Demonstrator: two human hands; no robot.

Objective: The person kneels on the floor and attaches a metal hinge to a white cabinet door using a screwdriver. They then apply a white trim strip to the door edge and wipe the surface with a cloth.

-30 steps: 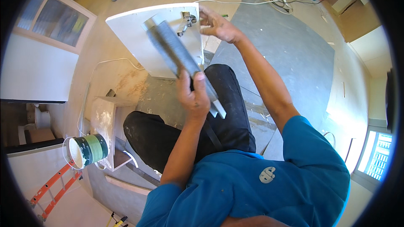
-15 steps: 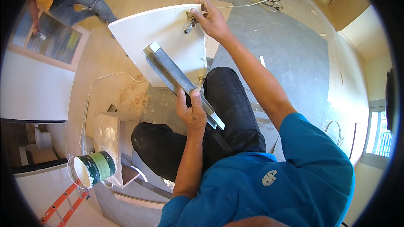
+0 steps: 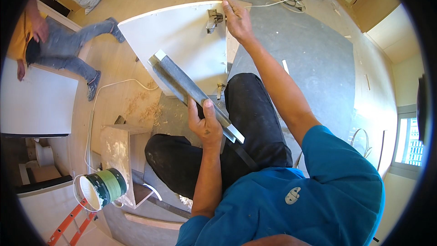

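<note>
Two grips are working: your left hand (image 3: pixel 205 122) is clasping the grey channel (image 3: pixel 183 80) mid-frame, seemingly for balance; your right hand (image 3: pixel 238 22) is pinching the white panel (image 3: pixel 180 36) at upper centre, apparently steadying it.

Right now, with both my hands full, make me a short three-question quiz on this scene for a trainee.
1. The left hand holds: a) a ladder, b) a bucket, c) a grey channel profile.
2. How many metal hinges show on the white panel?
3. True or false: the right hand holds the panel by its lower left corner.

Key: 1: c. 2: two, both near its right edge. 3: false; it holds the upper right corner.
</note>
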